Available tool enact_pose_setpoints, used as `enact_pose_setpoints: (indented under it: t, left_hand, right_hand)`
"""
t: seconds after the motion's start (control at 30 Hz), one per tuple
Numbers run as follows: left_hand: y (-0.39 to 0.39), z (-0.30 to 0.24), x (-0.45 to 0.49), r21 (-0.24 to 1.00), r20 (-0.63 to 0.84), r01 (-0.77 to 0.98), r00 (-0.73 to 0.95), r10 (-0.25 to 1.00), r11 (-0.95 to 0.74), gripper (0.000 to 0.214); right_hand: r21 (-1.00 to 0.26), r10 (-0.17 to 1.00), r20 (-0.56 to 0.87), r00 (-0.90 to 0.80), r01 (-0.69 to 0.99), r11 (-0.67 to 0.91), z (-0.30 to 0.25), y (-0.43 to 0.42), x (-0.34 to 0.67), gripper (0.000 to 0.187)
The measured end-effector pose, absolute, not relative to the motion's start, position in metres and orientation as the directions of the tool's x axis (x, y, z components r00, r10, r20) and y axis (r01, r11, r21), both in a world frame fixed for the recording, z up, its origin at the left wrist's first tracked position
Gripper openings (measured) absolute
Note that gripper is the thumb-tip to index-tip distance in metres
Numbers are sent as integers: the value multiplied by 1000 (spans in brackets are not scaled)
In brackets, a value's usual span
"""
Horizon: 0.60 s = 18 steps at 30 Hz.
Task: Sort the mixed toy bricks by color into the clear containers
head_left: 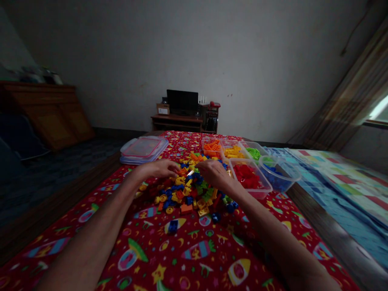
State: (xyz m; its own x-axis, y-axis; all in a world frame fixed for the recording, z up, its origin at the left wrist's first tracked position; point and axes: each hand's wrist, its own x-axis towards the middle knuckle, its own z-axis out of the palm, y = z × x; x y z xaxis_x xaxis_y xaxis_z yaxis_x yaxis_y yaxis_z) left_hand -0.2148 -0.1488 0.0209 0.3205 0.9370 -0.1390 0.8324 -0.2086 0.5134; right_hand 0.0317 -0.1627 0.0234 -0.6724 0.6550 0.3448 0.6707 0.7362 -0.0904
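Observation:
A heap of mixed toy building bricks (188, 188) in yellow, blue, orange, green and red lies on the table in front of me. My left hand (165, 168) reaches over the heap's left side, its fingers bent and apart, touching or just above the bricks. Across from it, my right hand (214, 173) is over the right side, fingers curled together and pointing left. Whatever those fingers hold is hidden. A single blue brick (173, 226) rests nearer to me, apart from the heap.
Clear tubs of orange bricks (212, 147), yellow bricks (233, 152), green bricks (254, 153), red bricks (247, 176) and blue bricks (277, 178) stand at the right. Stacked lids (144, 147) lie at the left. A red patterned cloth (169, 258) covers the table; a bed (330, 182) adjoins it.

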Motion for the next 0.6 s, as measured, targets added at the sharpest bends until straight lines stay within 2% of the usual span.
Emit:
enact_pose_setpoints:
  t: [0.07, 0.2, 0.27, 0.4, 0.5, 0.6]
  left_hand:
    - [-152, 22, -212, 469, -185, 858, 330, 926, -212, 34]
    - [-156, 22, -201, 359, -175, 898, 334, 926, -255, 36]
    - [-157, 21, -197, 303, -196, 915, 332, 923, -265, 39]
    - [-158, 23, -195, 233, -189, 935, 313, 931, -267, 39]
    - [-160, 31, -195, 223, -146, 932, 321, 936, -285, 30]
    - [-165, 42, -192, 236, -86, 929, 313, 946, -286, 30]
  right_hand:
    - [-64, 596, 350, -723, 616, 785, 17, -166, 24, 26]
    - [-10, 430, 320, -844, 451, 893, 8, -172, 13, 20]
    - [5, 402, 278, -872, 420, 908, 7, -174, 12, 20]
    - [-48, 498, 219, -839, 500, 865, 12, -172, 17, 22]
    - [-92, 577, 185, -795, 571, 816, 18, -169, 25, 23]
    - [-97, 621, 189, -761, 615, 783, 23, -166, 33, 22]
